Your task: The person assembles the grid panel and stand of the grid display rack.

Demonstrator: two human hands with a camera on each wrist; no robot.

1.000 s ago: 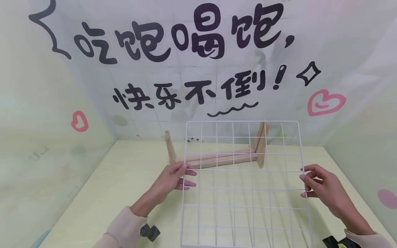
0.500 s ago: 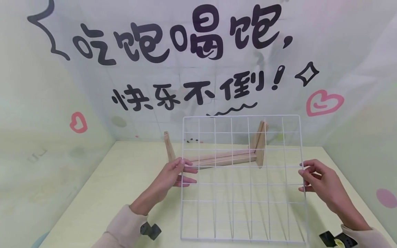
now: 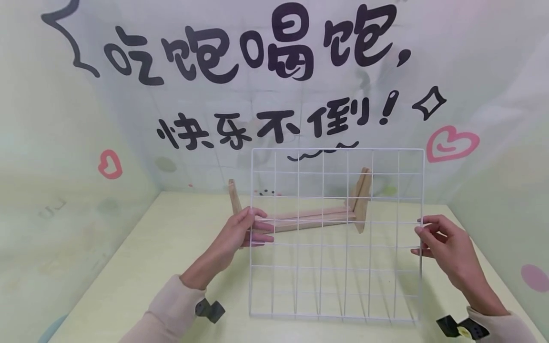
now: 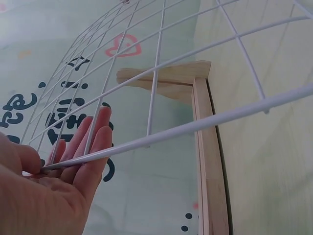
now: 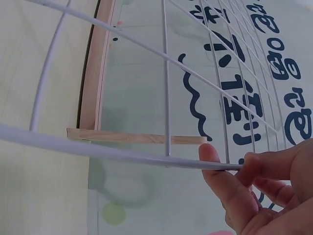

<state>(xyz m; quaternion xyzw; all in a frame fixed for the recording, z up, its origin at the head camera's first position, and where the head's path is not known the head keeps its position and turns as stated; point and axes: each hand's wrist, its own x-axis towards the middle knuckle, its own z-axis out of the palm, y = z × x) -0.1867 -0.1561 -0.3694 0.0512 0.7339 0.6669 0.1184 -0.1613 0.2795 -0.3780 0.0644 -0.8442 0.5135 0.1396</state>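
The head view cuts off left sleeve (image 3: 169, 305) at seven o'clock, right sleeve (image 3: 508, 328) at four; left hand (image 3: 240, 232) partly hides wood frame (image 3: 310, 224)

A pale yellow, flat worktop (image 3: 158, 267) spreads below the left hand (image 3: 233, 233) and right hand (image 3: 450, 250). Beyond them, a pale grey-green sheeted wall (image 3: 193, 101) bears bold black Chinese lettering (image 3: 279, 129). A mauve oval (image 3: 534, 277) marks the wall right of the right hand.

Pale beige sleeves (image 3: 169, 305) and angular black wrist devices (image 3: 205, 309), the right one yellow-spotted.
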